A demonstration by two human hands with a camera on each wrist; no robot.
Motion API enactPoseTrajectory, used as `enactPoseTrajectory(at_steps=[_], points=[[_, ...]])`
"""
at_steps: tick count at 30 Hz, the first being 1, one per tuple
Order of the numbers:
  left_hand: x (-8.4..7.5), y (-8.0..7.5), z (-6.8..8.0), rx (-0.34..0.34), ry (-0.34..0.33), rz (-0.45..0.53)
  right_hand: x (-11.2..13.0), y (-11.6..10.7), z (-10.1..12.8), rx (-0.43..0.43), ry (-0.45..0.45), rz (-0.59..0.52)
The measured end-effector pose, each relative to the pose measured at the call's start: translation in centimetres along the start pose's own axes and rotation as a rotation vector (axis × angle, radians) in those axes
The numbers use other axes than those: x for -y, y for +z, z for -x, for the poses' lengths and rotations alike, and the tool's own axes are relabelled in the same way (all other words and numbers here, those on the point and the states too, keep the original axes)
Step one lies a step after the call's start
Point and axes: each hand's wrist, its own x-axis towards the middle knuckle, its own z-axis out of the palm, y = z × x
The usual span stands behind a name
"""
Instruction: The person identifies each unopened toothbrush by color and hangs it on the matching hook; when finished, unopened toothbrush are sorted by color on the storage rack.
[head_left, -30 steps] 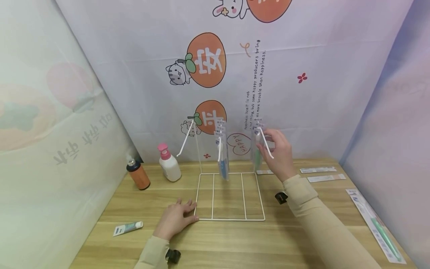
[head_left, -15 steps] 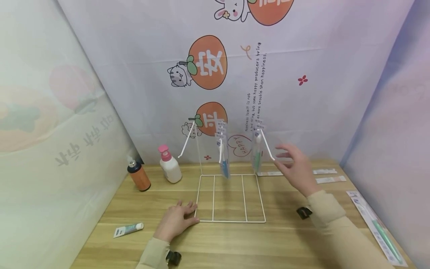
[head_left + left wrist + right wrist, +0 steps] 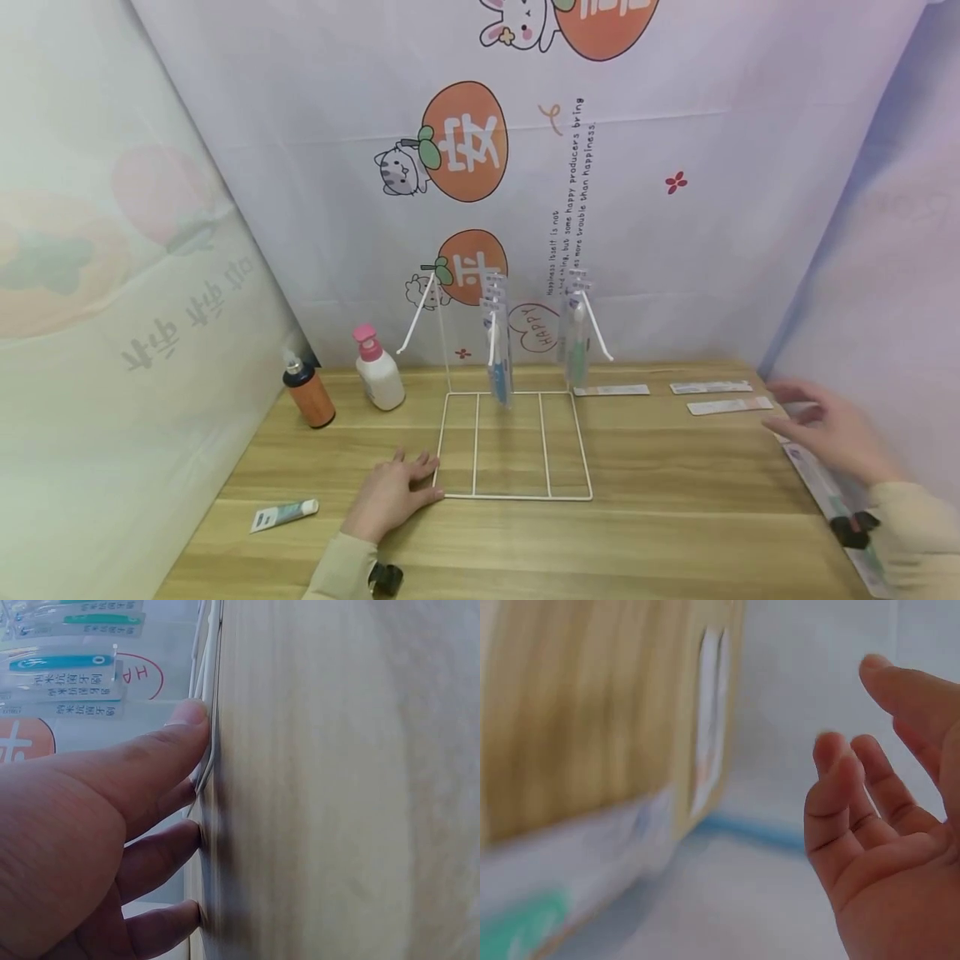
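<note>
My left hand (image 3: 390,496) rests at the front left corner of a white wire display rack (image 3: 517,497), its thumb on the wire and other fingertips down on the table in the left wrist view. Packaged toothbrushes with blue handles (image 3: 499,371) hang from the rack's middle hook; green-handled packaged toothbrushes (image 3: 578,358) hang by the right hook. The left hook (image 3: 416,312) bears nothing. At the table's right edge my right hand (image 3: 843,429) holds nothing, fingers apart. Beneath it lies another packaged toothbrush (image 3: 810,475) with a green handle, partly covered by hand and wrist.
Narrow flat packets (image 3: 729,406) lie at the back right, another (image 3: 611,390) behind the rack. A pink-topped pump bottle (image 3: 382,379) and an orange bottle (image 3: 311,396) stand at the back left. A toothpaste tube (image 3: 283,516) lies front left. Fabric walls (image 3: 735,250) surround the table.
My right hand has let go of the green toothbrush package on the right hook and moved right and down to the table's right edge. The left hand has stayed at the rack's corner.
</note>
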Motion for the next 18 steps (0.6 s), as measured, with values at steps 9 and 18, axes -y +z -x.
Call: enactPoseTrajectory(at_steps=[9, 18], points=[[0.0, -0.1, 0.2, 0.001, -0.006, -0.020, -7.9, -0.5, 3.3, 0.169, 0.093, 0.061], [-0.1, -0.1, 0.1, -0.003, -0.007, 0.002, -9.8, -0.3, 3.8, 0.172, 0.110, 0.092]])
